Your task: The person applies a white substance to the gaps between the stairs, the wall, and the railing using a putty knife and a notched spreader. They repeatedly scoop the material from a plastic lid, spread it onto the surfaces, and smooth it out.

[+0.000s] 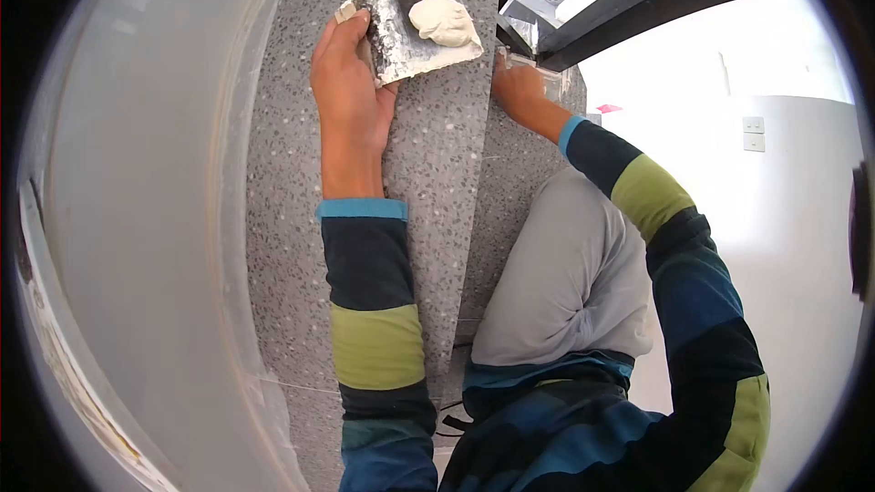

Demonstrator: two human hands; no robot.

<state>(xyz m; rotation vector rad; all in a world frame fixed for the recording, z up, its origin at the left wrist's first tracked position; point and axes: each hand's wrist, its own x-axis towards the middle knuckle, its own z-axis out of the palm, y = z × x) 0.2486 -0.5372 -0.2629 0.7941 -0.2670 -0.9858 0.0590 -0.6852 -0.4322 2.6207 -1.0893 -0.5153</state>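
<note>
In the head view, my left hand (351, 91) grips a flat metal plastering trowel (396, 31) by its near left edge, thumb on top. Dried and wet smears cover its face, and a thick lump of cream-white putty (444, 20) sits on its right part. My right hand (521, 91) is low beside the foot of a black metal post (521, 31), over the speckled grey stone step. Its fingers are curled and partly hidden, and what they hold cannot be made out. A whitish smeared patch (550, 82) lies just right of that hand.
The speckled grey stone ledge (292, 264) runs beneath my left arm, with a drop along its right edge. A wall covered in plastic film (137, 218) stands to the left. A black rail (656, 0) slants across the upper right. My bent knee (556, 273) is close by.
</note>
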